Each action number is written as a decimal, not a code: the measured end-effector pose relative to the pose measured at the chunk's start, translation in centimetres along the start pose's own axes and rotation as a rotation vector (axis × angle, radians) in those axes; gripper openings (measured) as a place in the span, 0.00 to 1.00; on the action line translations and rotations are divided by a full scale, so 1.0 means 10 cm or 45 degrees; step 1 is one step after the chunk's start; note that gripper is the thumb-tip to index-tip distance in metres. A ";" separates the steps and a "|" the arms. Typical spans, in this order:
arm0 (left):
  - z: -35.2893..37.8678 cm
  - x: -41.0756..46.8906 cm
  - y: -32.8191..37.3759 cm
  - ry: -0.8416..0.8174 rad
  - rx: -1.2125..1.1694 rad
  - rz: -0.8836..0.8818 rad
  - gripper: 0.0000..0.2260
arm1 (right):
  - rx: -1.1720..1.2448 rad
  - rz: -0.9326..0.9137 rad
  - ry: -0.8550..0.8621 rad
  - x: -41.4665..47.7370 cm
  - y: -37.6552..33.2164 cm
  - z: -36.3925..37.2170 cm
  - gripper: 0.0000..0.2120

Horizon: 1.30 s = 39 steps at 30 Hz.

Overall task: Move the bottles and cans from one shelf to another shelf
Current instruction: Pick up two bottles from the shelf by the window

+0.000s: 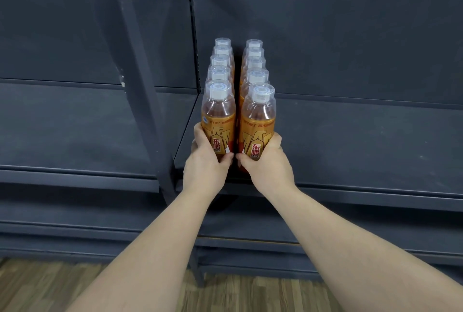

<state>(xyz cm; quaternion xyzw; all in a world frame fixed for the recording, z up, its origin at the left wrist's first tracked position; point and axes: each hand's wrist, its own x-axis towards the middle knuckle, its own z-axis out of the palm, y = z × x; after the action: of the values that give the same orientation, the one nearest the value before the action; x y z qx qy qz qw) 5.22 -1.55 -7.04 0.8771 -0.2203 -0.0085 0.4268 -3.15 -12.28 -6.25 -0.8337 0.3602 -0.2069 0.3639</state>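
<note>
Two rows of orange drink bottles with clear caps stand on a dark grey shelf (350,141), running from front to back. My left hand (205,161) grips the front bottle of the left row (218,116) around its lower label. My right hand (268,161) grips the front bottle of the right row (259,121) the same way. Both front bottles stand upright at the shelf's front edge, close side by side. Several more bottles (254,61) line up behind them, mostly hidden except for their caps.
A second shelf bay (75,123) lies to the left, split off by a slanted grey upright post (140,81). Lower shelves (350,226) sit beneath. Wooden floor (225,294) shows at the bottom.
</note>
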 end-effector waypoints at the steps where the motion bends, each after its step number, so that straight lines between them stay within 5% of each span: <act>1: 0.00 0.00 0.00 -0.003 -0.014 -0.003 0.39 | -0.002 0.005 -0.006 0.00 0.00 0.00 0.37; 9: -0.01 -0.01 0.02 0.009 -0.109 -0.071 0.44 | 0.070 0.047 -0.083 -0.03 0.02 -0.11 0.52; 19: -0.05 -0.27 0.14 0.073 -0.072 -0.053 0.38 | -0.012 0.006 -0.179 -0.21 0.13 -0.44 0.47; 26: 0.03 -0.67 0.41 0.163 0.023 -0.067 0.24 | -0.213 -0.118 -0.244 -0.40 0.36 -0.82 0.38; 32: 0.36 -1.00 0.82 -0.098 0.260 0.217 0.24 | -0.490 -0.263 -0.254 -0.55 0.71 -1.30 0.31; 39: 0.91 -1.39 1.55 -0.336 0.461 0.497 0.27 | -0.655 -0.145 -0.134 -0.76 1.37 -2.07 0.29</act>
<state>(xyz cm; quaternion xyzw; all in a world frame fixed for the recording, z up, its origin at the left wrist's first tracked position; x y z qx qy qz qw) -15.06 -11.21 -3.60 0.8713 -0.4364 -0.0005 0.2246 -26.83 -22.60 -3.83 -0.9273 0.3339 -0.0850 0.1462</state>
